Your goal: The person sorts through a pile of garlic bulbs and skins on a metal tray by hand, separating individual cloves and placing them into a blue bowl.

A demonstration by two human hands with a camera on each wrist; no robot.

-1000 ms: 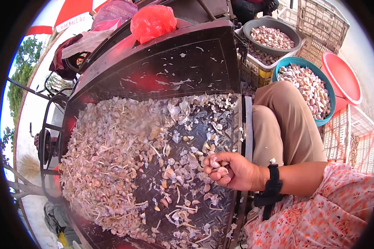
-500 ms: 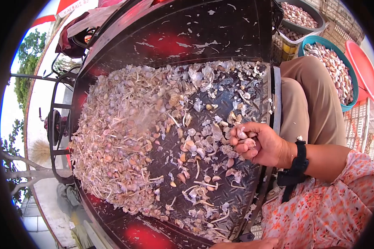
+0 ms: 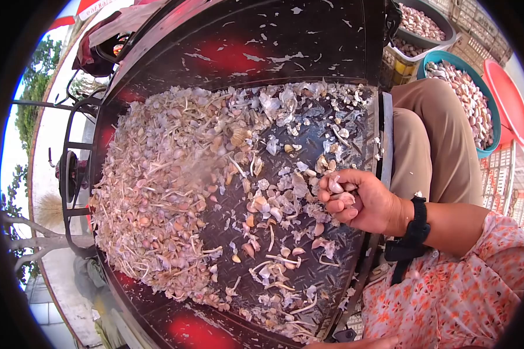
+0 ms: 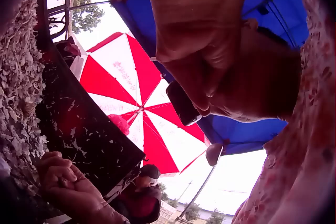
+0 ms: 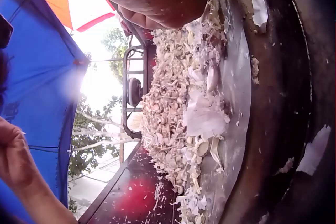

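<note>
Curled in my right hand [image 3: 364, 203] are several garlic cloves [image 3: 346, 198], held palm up over the near edge of a dark metal cart bed [image 3: 227, 224]. A dark strap circles that wrist. The left hand [image 3: 361, 343] shows only partly at the bottom edge of the head view. In the right wrist view the left hand [image 5: 16, 155] is raised with bent fingers and a tiny pale speck at the fingertips; I cannot tell whether it holds anything. Left of the right hand lies a heap of garlic cloves, skins and stems [image 3: 157, 203], with scattered cloves and skins nearer.
A teal tub of cloves [image 3: 466, 104], a grey basin of cloves [image 3: 422, 23] and a red tub [image 3: 509, 104] stand beyond my knees. Plastic crates [image 3: 498, 174] stand beside them. The cart's dark side wall [image 3: 285, 46] rises at the top. Another person [image 4: 142, 198] appears in the left wrist view.
The head view has shifted, placing the cart lower and farther right. My left hand has come into its bottom edge. My right hand keeps holding the garlic cloves.
</note>
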